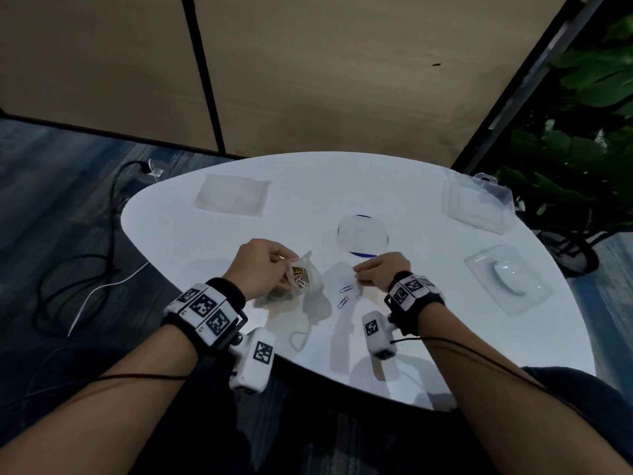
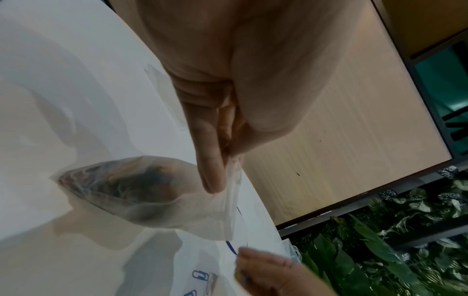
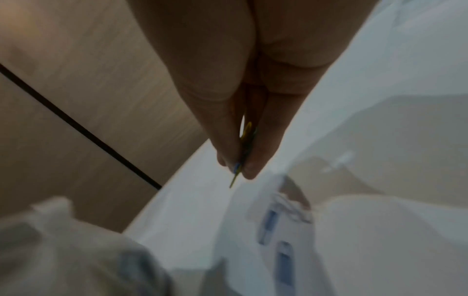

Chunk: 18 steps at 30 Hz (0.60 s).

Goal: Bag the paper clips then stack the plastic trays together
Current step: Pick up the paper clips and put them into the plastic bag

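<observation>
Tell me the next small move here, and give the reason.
Probably carry the right hand across and drop its pinched paper clips into the bag, whose rim the left hand holds up. Two blue clips still lie loose on the table, so bagging isn't finished.

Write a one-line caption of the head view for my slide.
Left hand holds a clip-filled bag; right hand pinches more paper clips.

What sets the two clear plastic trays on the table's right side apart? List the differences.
The far plastic tray lies at the table's back edge, boxy, with a flat rectangular well. The near plastic tray lies closer to the person, with a rounded, domed well. Both are transparent, empty, unstacked and untouched.
</observation>
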Each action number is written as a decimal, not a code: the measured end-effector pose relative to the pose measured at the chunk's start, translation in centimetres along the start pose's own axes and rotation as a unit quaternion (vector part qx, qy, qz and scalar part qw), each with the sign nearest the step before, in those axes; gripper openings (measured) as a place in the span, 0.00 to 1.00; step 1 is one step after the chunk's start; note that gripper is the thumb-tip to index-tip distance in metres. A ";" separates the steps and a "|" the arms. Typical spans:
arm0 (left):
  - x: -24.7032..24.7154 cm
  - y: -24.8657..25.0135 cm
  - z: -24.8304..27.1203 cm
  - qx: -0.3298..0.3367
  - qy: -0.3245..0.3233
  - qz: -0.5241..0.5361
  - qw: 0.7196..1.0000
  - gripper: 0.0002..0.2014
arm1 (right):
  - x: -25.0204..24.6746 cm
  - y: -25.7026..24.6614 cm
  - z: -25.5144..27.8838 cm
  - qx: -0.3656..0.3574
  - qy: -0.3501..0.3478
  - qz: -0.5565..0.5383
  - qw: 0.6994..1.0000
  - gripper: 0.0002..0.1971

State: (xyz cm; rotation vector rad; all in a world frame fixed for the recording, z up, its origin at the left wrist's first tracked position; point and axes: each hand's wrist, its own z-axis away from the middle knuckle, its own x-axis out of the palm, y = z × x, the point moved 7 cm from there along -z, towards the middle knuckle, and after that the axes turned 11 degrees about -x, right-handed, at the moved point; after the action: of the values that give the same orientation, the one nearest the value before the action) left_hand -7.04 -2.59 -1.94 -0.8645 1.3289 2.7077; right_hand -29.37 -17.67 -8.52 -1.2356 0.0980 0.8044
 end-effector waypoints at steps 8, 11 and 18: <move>0.8 1.7 0.7 0.015 0.015 -0.015 1.000 0.10 | 1.8 -10.1 5.4 -0.120 -0.087 -0.188 0.971 0.06; 1.3 2.3 1.0 0.017 0.014 -0.009 1.000 0.11 | 4.6 -9.7 6.1 -0.141 -0.102 -0.109 0.979 0.05; 0.7 2.2 1.0 0.018 0.030 0.009 0.999 0.09 | 5.4 -10.5 5.3 -0.211 -0.042 0.057 0.975 0.04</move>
State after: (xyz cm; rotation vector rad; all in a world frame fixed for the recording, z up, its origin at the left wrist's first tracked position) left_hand -8.65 -3.45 -0.18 -0.9418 1.3978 2.6838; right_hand -21.06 -11.49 -0.80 -1.6028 -0.0767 1.0098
